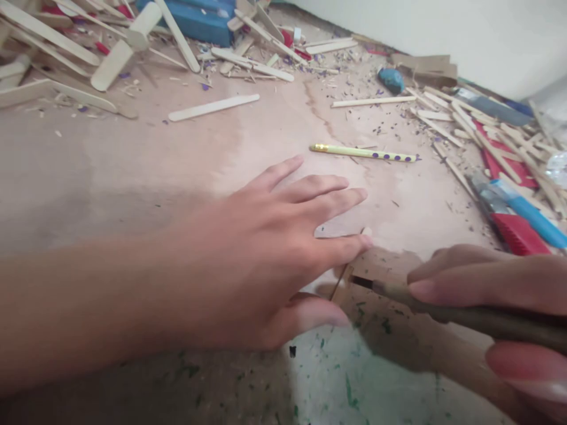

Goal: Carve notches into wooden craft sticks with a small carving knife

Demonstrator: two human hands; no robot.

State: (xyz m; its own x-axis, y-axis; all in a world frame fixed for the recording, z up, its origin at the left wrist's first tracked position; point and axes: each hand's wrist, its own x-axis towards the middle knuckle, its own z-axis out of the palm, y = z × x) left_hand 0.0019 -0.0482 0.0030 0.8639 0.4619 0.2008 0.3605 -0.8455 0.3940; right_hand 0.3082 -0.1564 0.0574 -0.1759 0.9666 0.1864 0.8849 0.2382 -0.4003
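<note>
My left hand (287, 242) lies palm down with its fingers spread, the index finger and thumb around a thin craft stick (342, 281). The index fingertip presses on the stick's far end, and part of the stick is hidden under the hand. From the right, my right hand (496, 283) grips a slim knife-like tool (394, 292) with a brownish handle. Its short dark blade points left, with the tip at or very near the stick; I cannot tell if it touches. Beyond my left fingers lies a pale yellow pencil (354, 151) with purple dots.
Loose craft sticks (215, 107) and shavings litter the back of the board. A blue block (190, 20) and a wooden piece with a round peg (133, 44) stand back left. At right, a red cutter (518, 233) and a blue pen (529, 212) lie beside heaped sticks.
</note>
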